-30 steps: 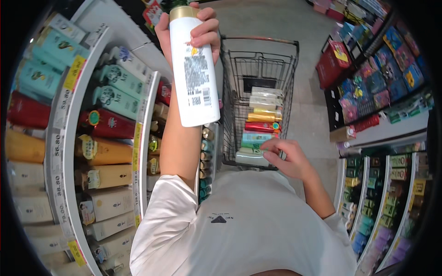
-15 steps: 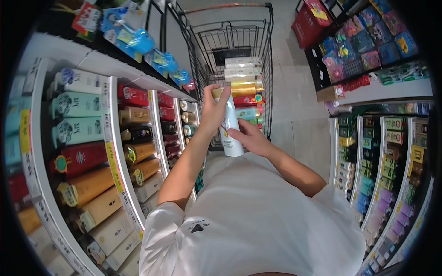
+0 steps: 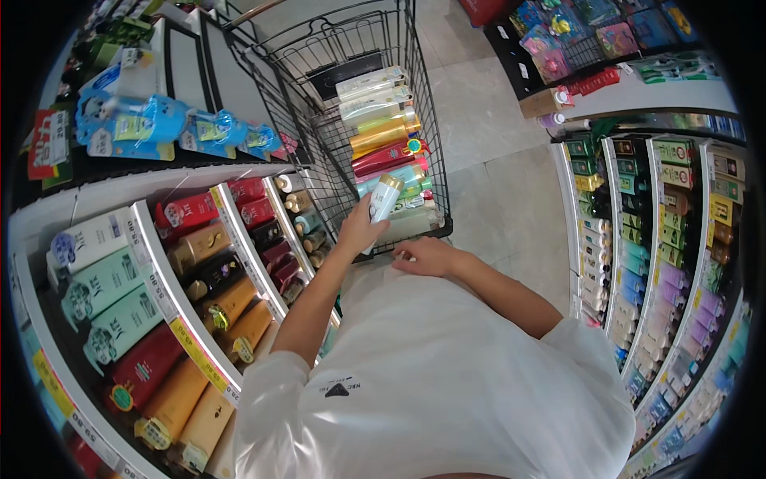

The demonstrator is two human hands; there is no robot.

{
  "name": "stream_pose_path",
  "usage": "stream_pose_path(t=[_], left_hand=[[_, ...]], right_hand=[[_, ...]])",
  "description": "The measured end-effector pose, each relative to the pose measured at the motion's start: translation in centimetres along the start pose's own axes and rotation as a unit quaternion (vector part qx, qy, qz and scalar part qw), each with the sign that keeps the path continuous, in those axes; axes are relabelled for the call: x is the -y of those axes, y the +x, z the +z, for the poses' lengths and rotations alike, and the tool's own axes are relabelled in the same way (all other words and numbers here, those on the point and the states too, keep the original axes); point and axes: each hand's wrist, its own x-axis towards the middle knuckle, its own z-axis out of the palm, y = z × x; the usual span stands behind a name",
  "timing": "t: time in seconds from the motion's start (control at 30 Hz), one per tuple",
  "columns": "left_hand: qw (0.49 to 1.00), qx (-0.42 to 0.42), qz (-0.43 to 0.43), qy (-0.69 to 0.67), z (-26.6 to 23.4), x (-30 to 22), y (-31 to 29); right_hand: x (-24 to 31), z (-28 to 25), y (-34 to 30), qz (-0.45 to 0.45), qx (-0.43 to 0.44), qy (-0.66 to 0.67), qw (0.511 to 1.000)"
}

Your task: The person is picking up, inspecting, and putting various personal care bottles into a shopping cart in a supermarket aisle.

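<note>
My left hand is closed around a white bottle with a gold cap, held tilted over the near end of the wire shopping cart, cap pointing away from me. The hand covers part of the bottle's lower body. My right hand is apart from the bottle, in front of my shirt by the cart's near edge. Its fingers are loosely bent and apart, and nothing shows in them. Inside the cart several bottles lie in a row: white ones, a gold one, a red one and pale green ones.
Tilted shelves of bottles in white, mint, red and gold line my left side. Blue hanging packs jut out above them. More shelves of bottles stand on the right. Grey tiled floor runs between cart and right shelves.
My right hand has let go of the bottle and drawn back. My left hand has moved lower left in the picture with the bottle. The view has swung, shifting the cart to the left.
</note>
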Motion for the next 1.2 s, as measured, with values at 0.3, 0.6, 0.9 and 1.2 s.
stream_pose_path(t=[0.3,0.6,0.9,1.2], left_hand=[[0.948,0.054,0.185,0.254,5.7,3.4,7.3],[0.952,0.017,0.048,0.301,3.0,2.2,1.4],[0.887,-0.155,0.431,-0.050,-15.7,-26.9,-15.5],[0.498,-0.230,0.836,0.020,-17.0,-42.2,-31.3]], right_hand=[[-3.9,-0.3,-4.4,0.129,-0.204,0.038,0.970],[-8.8,1.6,-2.5,0.035,-0.361,-0.012,0.932],[-10.9,-1.7,0.7,-0.112,-0.387,-0.263,0.876],[-16.5,-1.7,6.1,-0.135,-0.336,-0.268,0.893]])
